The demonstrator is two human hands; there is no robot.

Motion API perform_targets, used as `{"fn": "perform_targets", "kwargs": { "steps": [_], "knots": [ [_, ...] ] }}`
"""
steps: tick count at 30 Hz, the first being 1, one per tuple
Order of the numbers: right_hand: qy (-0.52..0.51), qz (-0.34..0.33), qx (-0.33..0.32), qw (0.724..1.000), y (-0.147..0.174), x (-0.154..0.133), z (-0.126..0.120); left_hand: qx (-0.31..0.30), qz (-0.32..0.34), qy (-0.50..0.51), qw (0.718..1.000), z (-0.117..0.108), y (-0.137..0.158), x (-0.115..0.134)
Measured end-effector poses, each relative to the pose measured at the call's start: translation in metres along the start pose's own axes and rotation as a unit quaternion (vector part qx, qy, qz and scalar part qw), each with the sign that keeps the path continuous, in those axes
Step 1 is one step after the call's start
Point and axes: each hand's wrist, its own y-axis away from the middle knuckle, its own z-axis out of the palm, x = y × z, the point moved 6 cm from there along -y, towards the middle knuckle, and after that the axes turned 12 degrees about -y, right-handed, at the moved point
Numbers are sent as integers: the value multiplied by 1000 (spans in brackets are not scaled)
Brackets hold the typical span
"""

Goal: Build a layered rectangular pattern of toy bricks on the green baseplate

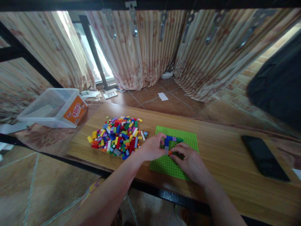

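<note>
A green studded baseplate [174, 171] lies on the wooden table, and an angled line of toy building bricks [166, 142] stands on it. Blue, purple and dark green bricks form its far side; blue and greyish ones run toward me. My left hand [152, 148] curls at the left of this line, thumb and forefinger against its bricks. From the right, my right hand [189, 159] pinches a small orange brick [169, 153] at the line's near end. Whether the orange brick is pressed down fully I cannot tell. Left of the plate spreads a pile of loose multicoloured bricks [119, 136].
A clear plastic box [51, 121] with an orange label stands at the far left. On the right of the table [221, 157] lies a black phone [264, 158]. Striped curtains [150, 50] hang beyond, and metal clips dangle from a dark bar [150, 5] overhead.
</note>
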Motion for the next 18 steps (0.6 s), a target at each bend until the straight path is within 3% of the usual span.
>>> {"fn": "perform_targets", "kwargs": {
  "steps": [8,18],
  "knots": [
    [19,-8,5,1000,1,3,3,7,-24,-55,998,-1,3,6],
    [58,0,3,998,2,-1,5,15,-25,-53,998,-2,5,10]
  ]
}}
